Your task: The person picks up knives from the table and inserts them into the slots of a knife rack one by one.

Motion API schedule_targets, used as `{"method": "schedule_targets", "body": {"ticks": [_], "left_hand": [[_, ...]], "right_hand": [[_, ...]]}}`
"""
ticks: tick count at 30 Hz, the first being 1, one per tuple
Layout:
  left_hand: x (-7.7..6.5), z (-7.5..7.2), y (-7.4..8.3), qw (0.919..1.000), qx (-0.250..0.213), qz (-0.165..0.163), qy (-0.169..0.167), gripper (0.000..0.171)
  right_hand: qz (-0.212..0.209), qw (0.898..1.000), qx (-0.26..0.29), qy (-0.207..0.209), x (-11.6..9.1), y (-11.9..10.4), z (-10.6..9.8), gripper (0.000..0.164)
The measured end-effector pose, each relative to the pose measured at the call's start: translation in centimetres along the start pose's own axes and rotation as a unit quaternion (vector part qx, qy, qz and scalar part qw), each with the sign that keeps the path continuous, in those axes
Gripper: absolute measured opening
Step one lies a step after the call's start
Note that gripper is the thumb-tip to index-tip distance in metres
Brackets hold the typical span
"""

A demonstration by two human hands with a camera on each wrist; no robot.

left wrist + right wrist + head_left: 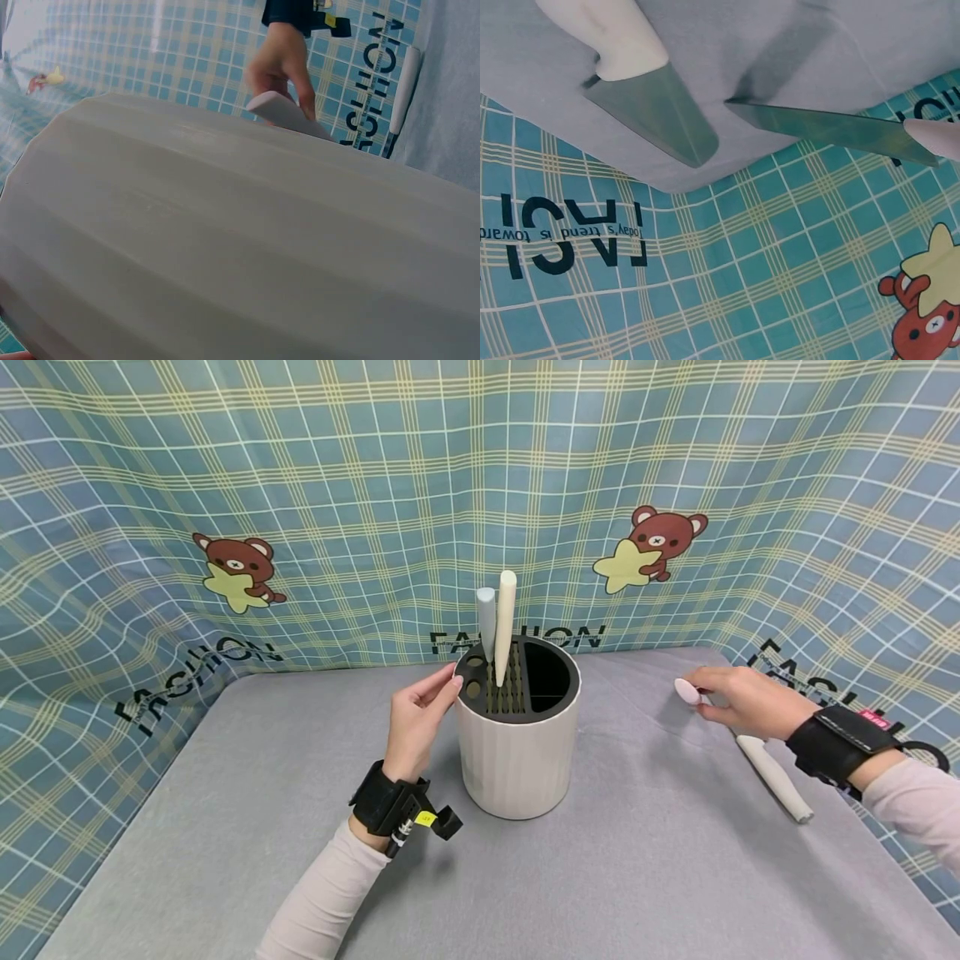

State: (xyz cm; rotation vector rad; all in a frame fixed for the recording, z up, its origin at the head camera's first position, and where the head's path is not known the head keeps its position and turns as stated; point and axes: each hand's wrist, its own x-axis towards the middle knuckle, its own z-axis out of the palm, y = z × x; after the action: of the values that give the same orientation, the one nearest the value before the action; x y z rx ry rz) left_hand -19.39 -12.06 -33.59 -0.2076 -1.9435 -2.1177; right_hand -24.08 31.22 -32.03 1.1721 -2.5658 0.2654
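Note:
A ribbed white knife block (517,768) with a black slotted top stands on the grey cloth in the head view. Two handles rise from its slots, one cream (506,618) and one grey-blue (486,614). At the block's left rim, my left hand (416,718) holds on with thumb and fingertips. Off to the right, my right hand (742,697) grips a knife by its pale pink handle (687,692). That knife's blade (840,135) shows in the right wrist view, held at a slant. Below this hand lies a white-handled knife (776,781), its blade (660,112) flat on the cloth.
The block's top has a large open compartment (546,672) on the right and round holes on the left. Checked fabric (375,510) with bear prints hangs behind and along both sides of the grey cloth-covered table (225,827).

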Motion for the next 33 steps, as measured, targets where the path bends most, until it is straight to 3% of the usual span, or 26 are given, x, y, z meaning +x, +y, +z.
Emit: {"method": "schedule_targets", "body": {"ticks": [12,20,33], "left_hand": [[0.1,0.1,0.0,1.0000,0.000,0.000,-0.004,0.037],[0.3,0.1,0.1,1.0000,0.001,-0.003,-0.001,0.037],[0.3,0.2,0.3,1.0000,-0.005,-0.006,-0.001,0.037]], "right_hand": [[-0.026,0.999,0.015,0.035,1.0,0.3,-0.9,0.041],[0.011,0.999,0.037,0.031,1.6,0.1,-2.0,0.041],[0.052,0.989,0.118,0.075,2.4,0.1,-2.8,0.035]]}}
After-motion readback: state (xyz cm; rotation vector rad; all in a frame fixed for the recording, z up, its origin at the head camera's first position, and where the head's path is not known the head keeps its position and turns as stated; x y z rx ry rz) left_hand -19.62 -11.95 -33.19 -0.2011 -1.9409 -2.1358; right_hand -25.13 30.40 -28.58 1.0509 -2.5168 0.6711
